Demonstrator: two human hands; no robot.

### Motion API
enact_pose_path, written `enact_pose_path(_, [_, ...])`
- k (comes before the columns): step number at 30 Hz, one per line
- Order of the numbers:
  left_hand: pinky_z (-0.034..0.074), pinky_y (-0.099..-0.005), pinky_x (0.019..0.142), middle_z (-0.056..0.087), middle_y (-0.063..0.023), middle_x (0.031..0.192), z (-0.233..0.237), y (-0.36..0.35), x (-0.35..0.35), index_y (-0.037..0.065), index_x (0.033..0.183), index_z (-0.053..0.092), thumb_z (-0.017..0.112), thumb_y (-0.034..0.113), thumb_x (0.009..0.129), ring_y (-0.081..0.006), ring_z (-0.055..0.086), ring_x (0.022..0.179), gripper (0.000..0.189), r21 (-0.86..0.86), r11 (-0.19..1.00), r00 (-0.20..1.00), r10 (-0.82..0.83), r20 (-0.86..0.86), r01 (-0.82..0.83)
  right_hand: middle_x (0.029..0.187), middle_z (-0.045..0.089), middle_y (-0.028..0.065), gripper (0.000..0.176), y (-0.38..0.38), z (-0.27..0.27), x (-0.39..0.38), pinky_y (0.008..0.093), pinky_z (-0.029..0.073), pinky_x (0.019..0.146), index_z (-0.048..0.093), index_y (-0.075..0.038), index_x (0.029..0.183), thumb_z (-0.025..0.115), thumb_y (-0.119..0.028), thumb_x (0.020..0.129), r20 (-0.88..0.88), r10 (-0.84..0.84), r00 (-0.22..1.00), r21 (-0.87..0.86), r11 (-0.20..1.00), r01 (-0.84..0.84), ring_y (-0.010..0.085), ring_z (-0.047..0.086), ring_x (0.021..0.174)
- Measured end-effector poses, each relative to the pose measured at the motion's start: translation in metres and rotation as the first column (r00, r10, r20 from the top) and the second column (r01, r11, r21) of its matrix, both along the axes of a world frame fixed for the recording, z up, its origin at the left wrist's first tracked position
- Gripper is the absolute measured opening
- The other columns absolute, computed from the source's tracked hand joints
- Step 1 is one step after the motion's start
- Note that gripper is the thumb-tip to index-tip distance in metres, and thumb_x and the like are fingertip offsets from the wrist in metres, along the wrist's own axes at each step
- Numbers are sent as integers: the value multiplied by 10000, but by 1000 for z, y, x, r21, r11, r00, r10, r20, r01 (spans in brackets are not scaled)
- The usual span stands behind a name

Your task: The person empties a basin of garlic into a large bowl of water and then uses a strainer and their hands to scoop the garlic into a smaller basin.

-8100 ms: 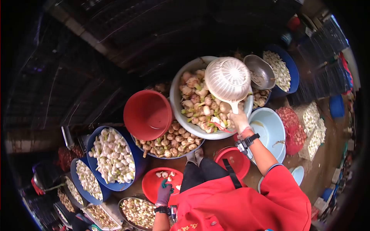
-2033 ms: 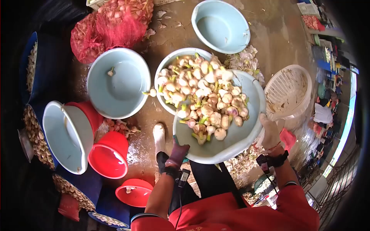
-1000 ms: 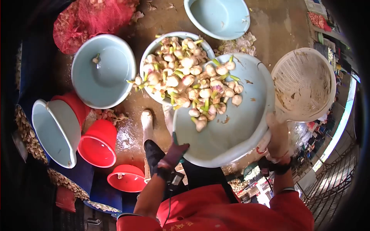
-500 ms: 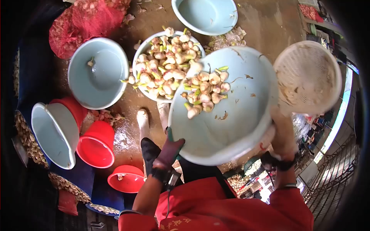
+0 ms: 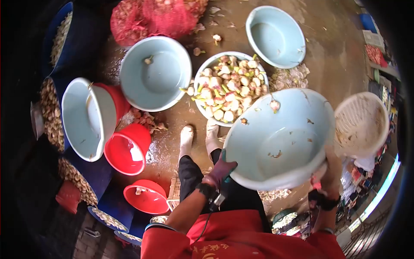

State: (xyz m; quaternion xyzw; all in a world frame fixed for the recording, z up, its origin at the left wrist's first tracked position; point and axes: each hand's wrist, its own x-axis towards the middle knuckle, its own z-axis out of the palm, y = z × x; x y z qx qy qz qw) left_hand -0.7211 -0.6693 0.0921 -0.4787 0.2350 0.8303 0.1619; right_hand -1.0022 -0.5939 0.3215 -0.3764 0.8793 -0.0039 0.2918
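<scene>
1. While the held basin (image 5: pixel 258 142) hangs tilted toward the person's right of the heaped basin (image 5: pixel 221 123), its contents are now down to one garlic bulb (image 5: pixel 274 105) and a few scraps; that means nearly all the garlic in this pair of basins sits in the heaped one, as bulbs with green stems (image 5: pixel 233 86).

2. The left hand (image 5: pixel 220 170), gloved, is below the heaped basin in view; its thumb presses over the held basin's near rim, the other fingers mostly hidden underneath; the right hand (image 5: pixel 331 169), farther off to the lower right, closes on the opposite side; it is blurred, so I cannot tell whether its fingers are spread or together.

3. Pale-blue basins, five: the heaped one; the held one, overlapping its lower right edge in view; one beside it on the left (image 5: pixel 157 82) with a single bulb (image 5: pixel 148 60) inside; one to its upper right (image 5: pixel 276 41); one leaning (image 5: pixel 81 125), well to its left.

4. Red tubs, three that I can make out: a bucket (image 5: pixel 125 151) and a shallow bowl (image 5: pixel 146 198) to its lower left; another (image 5: pixel 116 101) partly behind the leaning basin.

5. One white colander (image 5: pixel 360 125) stands well to its right; two loose bulbs (image 5: pixel 217 38) lie just above it on the floor; two boots (image 5: pixel 186 138) are below it.
</scene>
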Motion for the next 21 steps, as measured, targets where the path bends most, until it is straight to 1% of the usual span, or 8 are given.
enact_pose_path(4, [492, -307, 785, 566, -115, 1078, -16, 42, 12, 0, 1401, 224, 651, 63, 737, -185, 565, 960, 792, -12, 999, 999, 35, 37, -34, 806, 632, 112, 371, -15, 13, 17, 303, 455, 604, 571, 50, 1017, 416, -282, 960, 380, -528, 759, -288, 712, 640, 180, 594, 688])
enact_pose_path(6, [490, -303, 789, 560, -117, 1085, -31, 54, 21, -5, 1382, 252, 652, 73, 739, -186, 561, 966, 762, -13, 998, 997, 65, -44, -66, 952, 621, 85, 382, 18, -5, -10, 305, 460, 719, 575, 53, 1074, 407, -271, 961, -202, 291, 935, -27, 953, -302, 143, 576, 817])
enact_pose_path(7, [487, -299, 793, 553, -120, 1091, -41, 51, 19, -10, 1363, 279, 653, 84, 741, -187, 557, 972, 731, 7, 995, 989, 97, -110, -97, 927, 623, 88, 380, 5, -10, -9, 297, 467, 718, 582, 41, 1049, 406, -283, 957, 177, -147, 973, -69, 984, 161, 149, 580, 803])
enact_pose_path(8, [492, -301, 785, 563, -122, 1061, -8, 24, 17, -14, 1322, 324, 650, 108, 749, -192, 570, 943, 671, 23, 996, 994, 91, -54, -90, 903, 625, 92, 379, -7, -16, -8, 289, 473, 718, 589, 28, 1024, 405, -295, 952, 423, -570, 704, -24, 770, 638, 156, 585, 789])
enact_pose_path(11, [487, -299, 805, 565, -115, 1026, 10, 5, 30, -17, 1312, 343, 640, 129, 761, -198, 574, 938, 643, 116, 986, 991, 125, -45, -119, 928, 621, 84, 386, -15, -14, 16, 286, 474, 728, 588, 17, 1031, 415, -317, 946, 542, -559, 628, -65, 717, 694, 167, 589, 817])
enact_pose_path(15, [514, -306, 675, 604, -109, 936, -32, 31, 61, 7, 1382, 244, 636, 132, 751, -203, 613, 799, 754, -245, 949, 975, 217, 46, -200, 1127, 585, 139, 456, -33, -13, 48, 303, 417, 918, 507, 42, 1218, 361, -311, 969, 708, -484, 514, -130, 626, 769, 179, 540, 1049])
enact_pose_path(19, [491, -309, 520, 608, -107, 880, 15, -26, 85, 98, 1473, 68, 628, 149, 751, -194, 592, 644, 914, -220, 947, 945, 273, 180, -232, 1085, 600, 133, 423, -41, -20, 67, 308, 447, 876, 504, 39, 1204, 347, -279, 973, 621, -404, 672, -200, 747, 634, 182, 562, 1015])
enact_pose_path(21, [429, -295, 411, 575, -72, 797, 34, -47, 102, 161, 1484, 49, 611, 156, 765, -162, 521, 524, 913, -244, 909, 908, 383, 172, -337, 1051, 607, 131, 385, -55, -18, 88, 319, 470, 851, 524, 32, 1162, 335, -247, 977, 798, -418, 435, -99, 622, 777, 187, 575, 1006])
